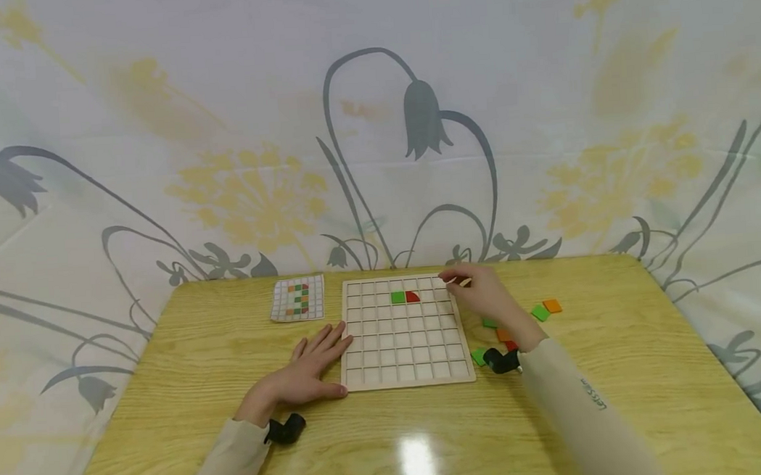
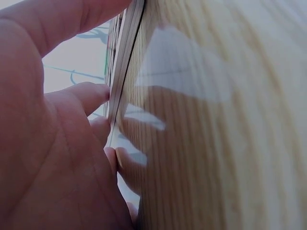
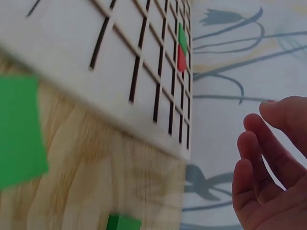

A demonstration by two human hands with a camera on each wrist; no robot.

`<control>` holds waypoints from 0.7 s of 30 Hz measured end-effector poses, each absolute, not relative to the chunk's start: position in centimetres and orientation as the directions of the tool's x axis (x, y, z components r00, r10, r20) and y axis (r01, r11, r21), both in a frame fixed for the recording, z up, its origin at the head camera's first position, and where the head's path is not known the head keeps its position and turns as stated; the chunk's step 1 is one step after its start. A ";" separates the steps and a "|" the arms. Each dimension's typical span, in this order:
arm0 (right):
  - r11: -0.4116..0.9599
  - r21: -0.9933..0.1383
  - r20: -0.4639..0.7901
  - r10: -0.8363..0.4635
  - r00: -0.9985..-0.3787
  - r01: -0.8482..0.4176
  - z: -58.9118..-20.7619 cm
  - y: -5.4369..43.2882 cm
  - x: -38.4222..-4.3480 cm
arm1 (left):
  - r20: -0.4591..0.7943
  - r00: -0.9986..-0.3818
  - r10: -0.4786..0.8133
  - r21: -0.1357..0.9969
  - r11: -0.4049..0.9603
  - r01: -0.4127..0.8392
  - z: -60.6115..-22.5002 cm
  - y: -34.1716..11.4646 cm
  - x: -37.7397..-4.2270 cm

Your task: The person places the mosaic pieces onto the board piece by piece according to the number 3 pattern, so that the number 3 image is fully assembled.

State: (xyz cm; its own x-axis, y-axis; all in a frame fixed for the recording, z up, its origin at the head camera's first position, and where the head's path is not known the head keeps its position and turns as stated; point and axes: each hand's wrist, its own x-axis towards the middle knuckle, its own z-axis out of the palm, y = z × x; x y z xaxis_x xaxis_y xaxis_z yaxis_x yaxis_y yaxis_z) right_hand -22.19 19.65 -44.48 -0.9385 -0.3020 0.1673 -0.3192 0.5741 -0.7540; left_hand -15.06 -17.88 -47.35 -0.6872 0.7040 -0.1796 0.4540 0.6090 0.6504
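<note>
A pale wooden grid board [image 1: 403, 341] lies on the table. On it, in the second row from the back, a green square tile [image 1: 398, 297] sits beside a red tile with one rounded corner [image 1: 412, 296]. My left hand [image 1: 306, 369] rests spread out at the board's left edge, its fingertips and thumb touching the frame. Over the board's back right corner hovers my right hand [image 1: 482, 289], fingers loosely bent. No tile shows between its thumb [image 3: 283, 112] and fingers, though the index finger is mostly hidden behind the thumb in the right wrist view.
A printed card [image 1: 298, 298] with a coloured grid pattern lies left of the board. Several loose tiles are to its right, among them an orange one [image 1: 552, 305] and a green one [image 1: 541, 313]; others are partly under the right wrist. A patterned curtain [image 1: 373, 122] hangs behind the table.
</note>
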 end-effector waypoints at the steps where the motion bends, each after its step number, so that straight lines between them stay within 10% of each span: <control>1: 0.576 -0.752 0.168 -0.300 -0.939 -0.319 -44.5 20.0 -22.0 | -0.179 -0.688 0.703 0.654 0.608 0.451 -47.4 -17.9 -15.0; 21: 0.675 -0.599 0.219 -0.378 -0.900 -0.430 -45.7 25.9 -18.1 | -0.188 -0.692 0.697 0.639 0.621 0.453 -47.4 -17.9 -15.1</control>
